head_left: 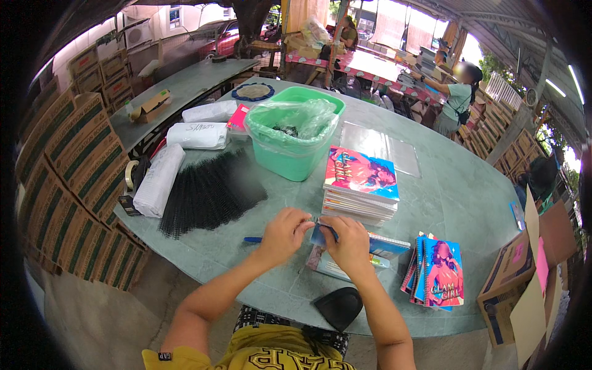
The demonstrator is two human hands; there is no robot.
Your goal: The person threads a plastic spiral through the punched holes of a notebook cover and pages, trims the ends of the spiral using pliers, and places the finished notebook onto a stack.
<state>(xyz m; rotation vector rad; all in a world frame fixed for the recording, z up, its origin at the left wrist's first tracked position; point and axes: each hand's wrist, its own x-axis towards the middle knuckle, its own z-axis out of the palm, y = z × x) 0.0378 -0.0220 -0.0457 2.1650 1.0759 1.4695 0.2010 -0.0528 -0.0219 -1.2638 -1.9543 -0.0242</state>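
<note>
currently a notebook (pixel 345 246) is pinched at its top edge by both hands: left hand (pixel 285 234) and right hand (pixel 349 242), fingers closed on it, near table (pixel 444 185) edge; long axis runs left-right; black coils (pixel 209 194) lie left, nearer left hand.

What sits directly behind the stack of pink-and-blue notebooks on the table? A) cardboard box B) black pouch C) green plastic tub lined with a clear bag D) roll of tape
C: the green plastic tub, lined with a clear bag, stands just beyond the stack of notebooks, farther from the person than the stack.
</note>
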